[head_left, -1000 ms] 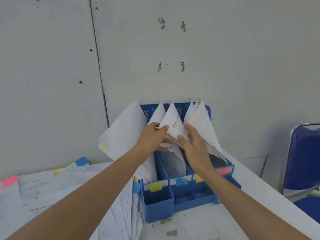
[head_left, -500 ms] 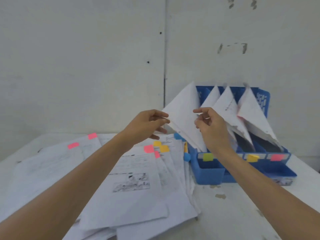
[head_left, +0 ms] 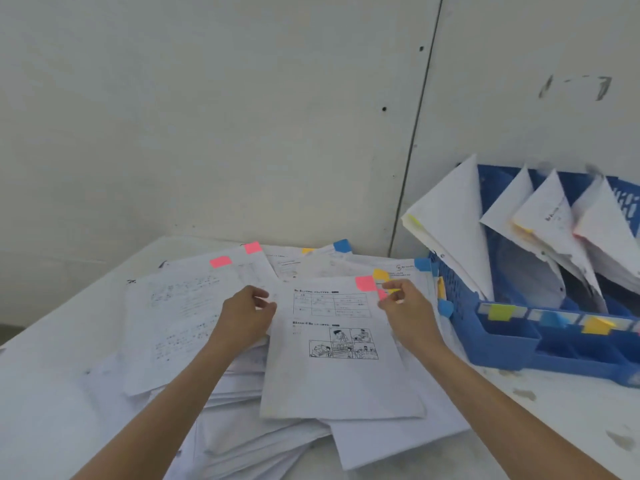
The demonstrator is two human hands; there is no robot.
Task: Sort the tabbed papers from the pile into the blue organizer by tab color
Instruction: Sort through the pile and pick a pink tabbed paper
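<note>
top sheet (head_left: pixel 339 375): flat on the pile, between my two hands; its long axis runs from me toward the wall, header end far.
pink tab (head_left: pixel 365 283): on the sheet's far right corner, just left of my right fingertips, sticking out toward the wall.
right hand (head_left: pixel 408 313): pinches the sheet's far right edge.
left hand (head_left: pixel 247 317): fingers curled at the sheet's far left edge; I cannot tell if it grips.
pile (head_left: pixel 180 323): spread beneath both hands, mostly left of the left one.
blue organizer (head_left: pixel 502 341): near, right of my right hand.
</note>
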